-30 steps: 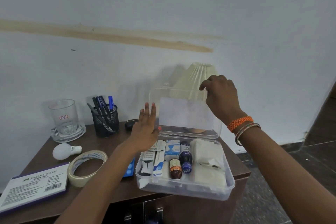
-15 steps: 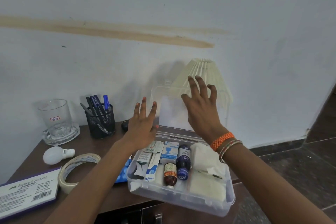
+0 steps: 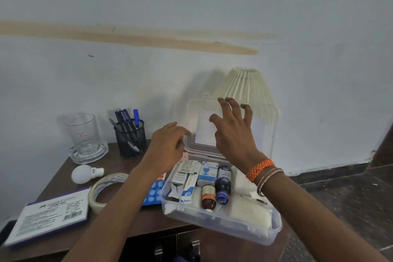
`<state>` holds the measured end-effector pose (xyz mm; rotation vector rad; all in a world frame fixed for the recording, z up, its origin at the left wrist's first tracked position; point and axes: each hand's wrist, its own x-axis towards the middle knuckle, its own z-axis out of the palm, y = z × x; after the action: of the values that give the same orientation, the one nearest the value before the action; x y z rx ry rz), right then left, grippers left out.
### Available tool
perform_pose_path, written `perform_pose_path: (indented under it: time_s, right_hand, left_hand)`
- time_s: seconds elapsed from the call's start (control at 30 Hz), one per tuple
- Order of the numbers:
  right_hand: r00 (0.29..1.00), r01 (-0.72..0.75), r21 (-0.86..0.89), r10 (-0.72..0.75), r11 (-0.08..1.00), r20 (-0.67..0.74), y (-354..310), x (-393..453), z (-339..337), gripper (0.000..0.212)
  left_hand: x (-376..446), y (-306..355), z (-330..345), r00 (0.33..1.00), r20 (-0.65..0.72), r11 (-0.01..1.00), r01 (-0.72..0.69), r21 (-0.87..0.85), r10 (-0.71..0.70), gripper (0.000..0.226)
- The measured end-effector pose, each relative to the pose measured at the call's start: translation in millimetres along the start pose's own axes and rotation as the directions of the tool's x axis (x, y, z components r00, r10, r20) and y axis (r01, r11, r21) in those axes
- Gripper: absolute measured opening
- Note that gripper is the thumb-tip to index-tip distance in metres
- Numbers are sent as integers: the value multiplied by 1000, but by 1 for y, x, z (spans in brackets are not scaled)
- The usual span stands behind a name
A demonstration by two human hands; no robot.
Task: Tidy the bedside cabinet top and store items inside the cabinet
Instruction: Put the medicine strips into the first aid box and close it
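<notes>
My clear plastic medicine box point(image 3: 221, 222) sits at the front right edge of the cabinet top point(image 3: 119, 161), with its lid point(image 3: 229, 125) standing straight up. My right hand point(image 3: 234, 132) is in front of the lid with fingers spread and bent, holding nothing. My left hand point(image 3: 168, 144) is by the lid's left edge with loose fingers. I cannot tell if it touches the lid.

I think the job now is to shut the lid. I should push it down slowly with both hands and press until it clicks. The brown bottle point(image 3: 208, 197) and the blue bottle point(image 3: 223, 185) lie flat, so they should fit.

The lamp shade point(image 3: 244, 85) stands right behind the lid. The blue pill strip point(image 3: 154, 194) is beside the box. The tape roll point(image 3: 104, 187), white bulb point(image 3: 84, 173), pen cup point(image 3: 130, 136), glass mug point(image 3: 84, 134) and flat white box point(image 3: 51, 218) wait on the left.
</notes>
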<state>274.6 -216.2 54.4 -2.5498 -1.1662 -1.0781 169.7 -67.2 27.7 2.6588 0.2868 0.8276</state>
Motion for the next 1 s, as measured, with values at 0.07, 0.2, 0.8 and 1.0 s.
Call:
perform_pose_path:
  time_s: [0.07, 0.2, 0.8, 1.0]
  right_hand:
    - [1000, 6, 49, -5, 999, -21, -7, 2, -6, 32]
    - [999, 23, 224, -15, 974, -39, -35, 13, -21, 30]
    - [379, 231, 335, -401, 913, 834, -152, 8, 12, 89]
    - [494, 177, 404, -436, 897, 752, -151, 4, 29, 71]
  left_hand:
    - [-10, -1, -15, 997, -16, 996, 69, -63, -70, 28]
    - [-24, -7, -37, 980, 32, 975, 199, -96, -197, 24]
    - [-73, -58, -67, 878, 92, 875, 450, 177, -470, 43]
    - [-69, -58, -61, 882, 136, 891, 434, 135, -451, 42]
